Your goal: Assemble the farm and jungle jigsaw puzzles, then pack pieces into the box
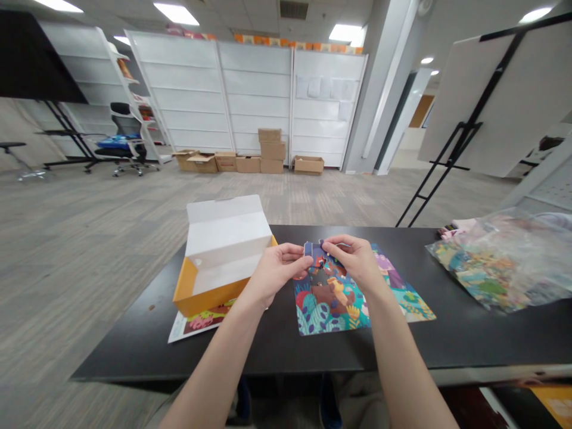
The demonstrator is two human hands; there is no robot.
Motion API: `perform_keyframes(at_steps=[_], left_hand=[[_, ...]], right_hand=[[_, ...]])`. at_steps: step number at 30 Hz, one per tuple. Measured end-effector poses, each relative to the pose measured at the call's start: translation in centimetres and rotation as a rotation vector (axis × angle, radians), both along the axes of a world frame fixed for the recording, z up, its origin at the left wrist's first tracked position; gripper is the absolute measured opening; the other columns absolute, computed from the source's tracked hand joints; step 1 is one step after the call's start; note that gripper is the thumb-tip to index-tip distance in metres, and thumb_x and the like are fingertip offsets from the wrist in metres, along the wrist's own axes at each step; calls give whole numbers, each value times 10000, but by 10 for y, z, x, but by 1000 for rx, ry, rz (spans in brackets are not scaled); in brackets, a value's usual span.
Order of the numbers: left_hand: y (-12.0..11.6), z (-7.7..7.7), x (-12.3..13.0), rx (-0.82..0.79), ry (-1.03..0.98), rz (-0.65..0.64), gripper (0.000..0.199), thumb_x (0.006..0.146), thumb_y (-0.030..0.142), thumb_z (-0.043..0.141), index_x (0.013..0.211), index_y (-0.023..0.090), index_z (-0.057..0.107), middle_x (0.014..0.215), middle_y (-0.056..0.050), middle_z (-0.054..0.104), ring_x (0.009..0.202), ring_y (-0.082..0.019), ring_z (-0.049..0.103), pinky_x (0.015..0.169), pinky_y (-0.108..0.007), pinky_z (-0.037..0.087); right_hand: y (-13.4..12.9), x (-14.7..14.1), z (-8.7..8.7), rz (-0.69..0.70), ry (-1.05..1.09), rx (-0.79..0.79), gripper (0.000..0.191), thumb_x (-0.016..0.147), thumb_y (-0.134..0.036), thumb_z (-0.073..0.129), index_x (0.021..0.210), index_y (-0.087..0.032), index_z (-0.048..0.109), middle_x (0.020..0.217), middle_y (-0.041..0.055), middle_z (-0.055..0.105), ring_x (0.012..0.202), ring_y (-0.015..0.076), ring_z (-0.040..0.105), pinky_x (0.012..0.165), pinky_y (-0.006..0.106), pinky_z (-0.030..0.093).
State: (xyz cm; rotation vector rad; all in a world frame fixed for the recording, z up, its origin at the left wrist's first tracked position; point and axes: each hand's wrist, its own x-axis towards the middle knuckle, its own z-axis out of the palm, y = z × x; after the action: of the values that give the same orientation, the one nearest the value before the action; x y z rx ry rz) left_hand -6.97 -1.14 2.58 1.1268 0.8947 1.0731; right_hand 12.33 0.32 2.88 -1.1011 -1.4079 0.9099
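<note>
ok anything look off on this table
The orange cardboard box sits right at the edge of the black table, and its open white lid juts out past that edge over the floor, which looks precarious.

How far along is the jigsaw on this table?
Done: most of the jigsaw puzzle lies assembled on the black table. In hand: the left hand and right hand pinch a piece at its top edge. Left: the clear plastic bag seems to hold more colourful pieces.
</note>
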Motion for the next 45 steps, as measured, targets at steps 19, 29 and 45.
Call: perform_keyframes(at_steps=[19, 29, 45], left_hand=[[2, 0, -4, 207, 191, -70, 383, 779, 384, 763, 1064, 135, 707, 1041, -106, 760, 840, -195, 724, 766, -309, 588], [2, 6, -14, 217, 219, -104, 360, 772, 336, 755, 1067, 135, 711, 992, -101, 779, 879, -213, 739, 827, -343, 598], [33, -17, -132, 228, 1168, 349, 336, 791, 330, 635, 1084, 166, 665, 883, -76, 780, 809, -239, 735, 800, -341, 559]], right_hand=[[7, -10, -11, -18, -20, 37, 294, 740, -451, 788, 797, -177, 699, 719, 37, 719, 645, 161, 659, 605, 274, 539], [0, -22, -8, 69, 95, -69, 345, 755, -506, 777, 848, -181, 714, 785, 40, 737, 679, 159, 662, 639, 286, 549], [-1, -18, -38, 203, -1018, 27, 340, 860, -399, 706, 1101, -160, 721, 1145, 147, 655, 1072, 270, 619, 938, 364, 472]])
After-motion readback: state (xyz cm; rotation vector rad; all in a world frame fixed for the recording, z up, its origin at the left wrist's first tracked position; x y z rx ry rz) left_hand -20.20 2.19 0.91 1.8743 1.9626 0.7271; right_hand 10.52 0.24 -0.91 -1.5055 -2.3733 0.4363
